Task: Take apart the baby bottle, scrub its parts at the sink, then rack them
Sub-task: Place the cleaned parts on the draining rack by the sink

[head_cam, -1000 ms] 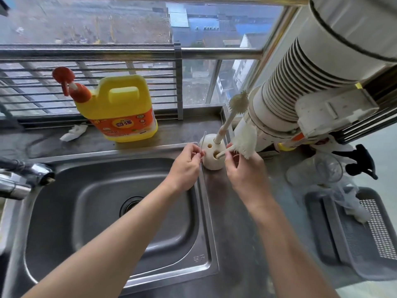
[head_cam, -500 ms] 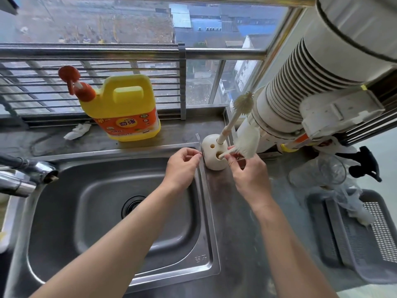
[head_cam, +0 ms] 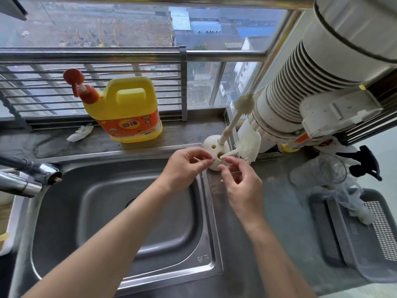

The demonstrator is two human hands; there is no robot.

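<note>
A white egg-shaped brush holder (head_cam: 211, 148) stands on the counter at the sink's back right corner. A small-headed brush (head_cam: 245, 103) stands upright in it, and a wide-bristled brush (head_cam: 249, 147) leans out to the right. My left hand (head_cam: 187, 166) hovers just left of the holder with thumb and forefinger pinched; I see nothing between them. Just in front of the holder is my right hand (head_cam: 242, 181), fingers loosely apart and holding nothing. A clear bottle body (head_cam: 320, 172) lies on its side on the counter at the right.
The steel sink (head_cam: 206, 211) lies below my arms, with the faucet (head_cam: 28, 177) at its left. A yellow detergent jug (head_cam: 126, 110) stands on the window ledge. A grey slotted rack (head_cam: 369, 244) with crumpled plastic sits at the right. A large white duct (head_cam: 322, 61) hangs above it.
My right hand has let go of the wide brush, which now rests in the holder, and has drawn back. My left hand has also pulled slightly back toward me.
</note>
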